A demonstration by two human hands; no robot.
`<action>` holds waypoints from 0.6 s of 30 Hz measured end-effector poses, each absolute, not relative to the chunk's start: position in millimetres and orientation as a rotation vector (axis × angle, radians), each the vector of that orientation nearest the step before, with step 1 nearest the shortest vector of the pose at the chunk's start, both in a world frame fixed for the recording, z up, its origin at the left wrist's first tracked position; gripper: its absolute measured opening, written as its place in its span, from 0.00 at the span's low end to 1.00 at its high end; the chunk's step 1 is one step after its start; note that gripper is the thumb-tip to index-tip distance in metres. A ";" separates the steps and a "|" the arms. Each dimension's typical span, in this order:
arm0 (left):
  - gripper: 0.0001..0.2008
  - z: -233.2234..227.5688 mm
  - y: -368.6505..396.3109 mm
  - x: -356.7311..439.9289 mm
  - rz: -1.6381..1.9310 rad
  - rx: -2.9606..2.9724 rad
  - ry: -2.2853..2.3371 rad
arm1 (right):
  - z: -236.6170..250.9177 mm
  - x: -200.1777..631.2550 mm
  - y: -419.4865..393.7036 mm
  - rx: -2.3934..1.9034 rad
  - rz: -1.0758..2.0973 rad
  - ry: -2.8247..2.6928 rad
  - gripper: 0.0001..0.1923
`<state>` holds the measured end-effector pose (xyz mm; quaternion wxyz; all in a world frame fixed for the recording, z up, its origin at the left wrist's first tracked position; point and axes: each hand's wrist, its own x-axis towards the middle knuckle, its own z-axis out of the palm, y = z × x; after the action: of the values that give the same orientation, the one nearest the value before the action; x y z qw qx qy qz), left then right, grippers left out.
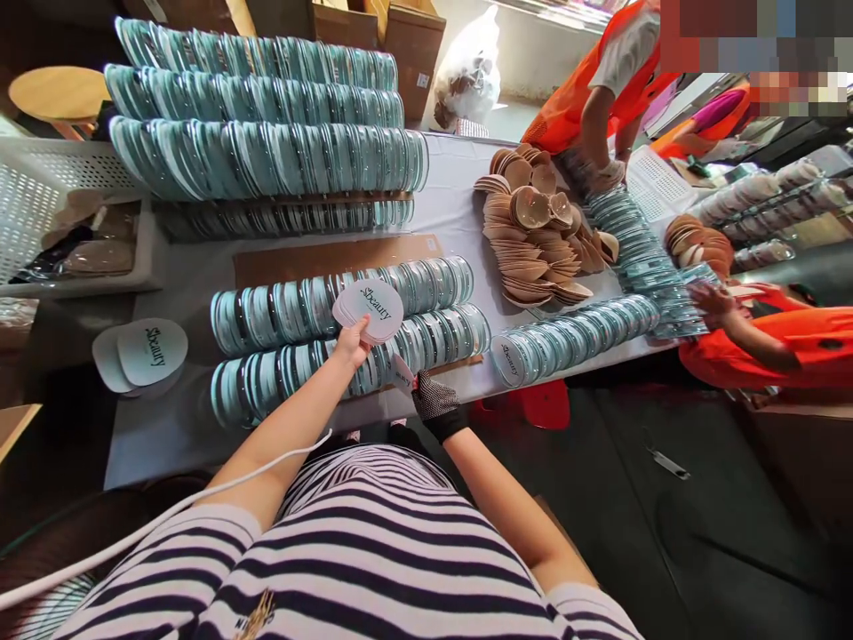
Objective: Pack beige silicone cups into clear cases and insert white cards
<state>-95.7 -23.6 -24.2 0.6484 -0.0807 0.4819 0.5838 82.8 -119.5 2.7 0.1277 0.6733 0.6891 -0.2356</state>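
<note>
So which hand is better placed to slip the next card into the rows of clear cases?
Probably the right hand: gloved, it already pinches a single card at the edge of the nearest row of cases. The left hand is occupied holding the card stack.

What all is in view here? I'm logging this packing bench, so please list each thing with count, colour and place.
Clear teal-tinted round plastic cases: too many to count, in rows stacked at the table's far left.
More case rows: two rows by the hands; further rows to the right.
Beige moulded cups: a large pile, table centre-right.
White oval printed cards: small stack, table's left edge.
White plastic basket: one, far left.
Grey table: one.
Red stool: one, under the table edge.
Co-workers in orange: two, at right.
Left hand: bare, holding a fan of white printed cards.
Right hand: in a black dotted glove, pinching one card.
</note>
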 end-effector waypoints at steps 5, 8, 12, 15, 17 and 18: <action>0.20 -22.1 -23.6 -95.5 1.313 -0.177 1.088 | -0.9 74.6 -116.4 2.107 -0.677 2.086 0.16; 0.18 -20.5 -24.2 -95.9 1.298 -0.176 1.107 | -3.7 71.7 -106.8 2.134 -0.712 2.125 0.14; 0.18 -21.1 -24.8 -96.2 1.305 -0.174 1.105 | 0.7 80.8 -98.9 2.138 -0.813 2.047 0.13; 0.18 -22.2 -24.6 -96.1 1.308 -0.186 1.106 | 4.2 85.1 -102.4 2.078 -0.848 2.037 0.12; 0.18 -22.3 -24.7 -96.0 1.308 -0.191 1.107 | 2.0 82.4 -108.8 2.067 -0.861 2.023 0.12; 0.19 -22.2 -24.7 -95.9 1.307 -0.189 1.105 | -1.1 79.7 -112.3 2.080 -0.867 2.005 0.12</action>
<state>-95.9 -24.7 -22.2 0.6519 -0.0832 0.4867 0.5755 79.7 -112.3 -1.1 0.0626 0.6883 0.6634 -0.2869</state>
